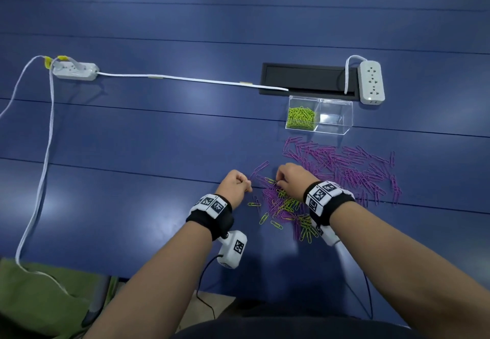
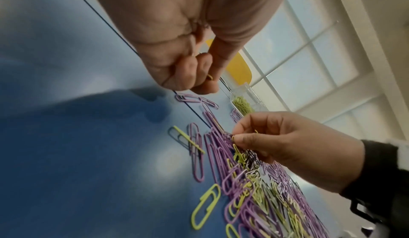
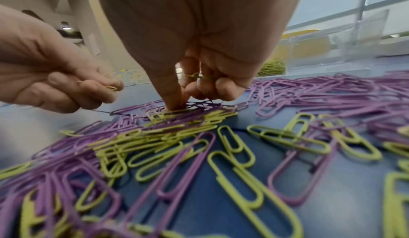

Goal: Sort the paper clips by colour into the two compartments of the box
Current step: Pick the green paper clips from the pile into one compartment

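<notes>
A clear two-compartment box (image 1: pixel 335 129) stands beyond the clips; its left half holds green paper clips (image 1: pixel 301 117), its right half shows none. A mixed heap of green and purple clips (image 1: pixel 285 206) lies between my hands, and a purple-only spread (image 1: pixel 350 165) reaches to the right. My left hand (image 1: pixel 236 182) is curled, pinching green clips (image 2: pixel 209 77) in its fingers. My right hand (image 1: pixel 289 177) reaches down into the heap, thumb and forefinger pinching at a clip, with green clips (image 3: pixel 196 76) tucked under its curled fingers.
Two white power strips (image 1: pixel 75 71) (image 1: pixel 370 81) lie on the blue table (image 1: pixel 159 139), linked by a white cable (image 1: pixel 185 78) to a black cable slot (image 1: pixel 307 78) behind the box. Green cloth (image 1: pixel 39 293) hangs at the near left edge.
</notes>
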`<state>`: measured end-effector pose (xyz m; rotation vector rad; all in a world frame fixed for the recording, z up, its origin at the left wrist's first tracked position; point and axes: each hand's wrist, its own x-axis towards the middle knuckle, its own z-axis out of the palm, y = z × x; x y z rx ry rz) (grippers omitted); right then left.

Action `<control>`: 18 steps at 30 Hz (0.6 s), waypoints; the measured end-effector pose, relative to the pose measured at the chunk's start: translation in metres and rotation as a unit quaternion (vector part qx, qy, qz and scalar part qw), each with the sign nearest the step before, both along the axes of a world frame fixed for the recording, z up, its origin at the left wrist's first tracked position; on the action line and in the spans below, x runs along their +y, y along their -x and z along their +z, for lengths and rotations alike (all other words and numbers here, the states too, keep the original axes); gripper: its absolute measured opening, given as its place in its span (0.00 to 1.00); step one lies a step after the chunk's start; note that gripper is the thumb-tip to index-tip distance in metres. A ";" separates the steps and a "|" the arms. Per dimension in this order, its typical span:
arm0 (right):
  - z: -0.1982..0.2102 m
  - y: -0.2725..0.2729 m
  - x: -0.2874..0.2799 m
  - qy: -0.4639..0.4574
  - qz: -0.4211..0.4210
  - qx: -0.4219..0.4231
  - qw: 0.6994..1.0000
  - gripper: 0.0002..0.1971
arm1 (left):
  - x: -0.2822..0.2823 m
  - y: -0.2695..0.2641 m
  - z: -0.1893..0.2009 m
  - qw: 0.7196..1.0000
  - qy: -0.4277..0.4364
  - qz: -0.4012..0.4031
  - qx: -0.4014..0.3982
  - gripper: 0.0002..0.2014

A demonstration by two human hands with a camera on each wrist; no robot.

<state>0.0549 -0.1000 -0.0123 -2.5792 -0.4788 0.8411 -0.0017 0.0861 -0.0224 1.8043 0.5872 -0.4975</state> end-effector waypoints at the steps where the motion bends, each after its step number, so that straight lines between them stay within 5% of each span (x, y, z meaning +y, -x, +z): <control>1: 0.001 0.002 -0.002 -0.005 -0.008 -0.004 1.000 0.02 | 0.002 0.000 -0.002 1.000 0.023 0.005 0.004 0.10; 6: 0.005 0.006 -0.016 -0.089 -0.157 -0.002 0.984 0.03 | 0.005 0.001 0.009 0.997 0.056 -0.040 0.023 0.16; 11: 0.009 0.009 -0.030 -0.188 -0.288 0.040 0.938 0.03 | 0.003 0.007 0.010 0.993 -0.026 -0.113 0.006 0.14; 15: 0.012 0.010 -0.037 -0.202 -0.320 0.063 0.923 0.03 | 0.004 0.013 0.003 0.951 -0.168 -0.255 -0.047 0.03; 18: 0.014 0.011 -0.041 -0.164 -0.303 0.070 0.936 0.10 | 0.006 0.020 -0.007 0.916 -0.217 -0.331 -0.069 0.09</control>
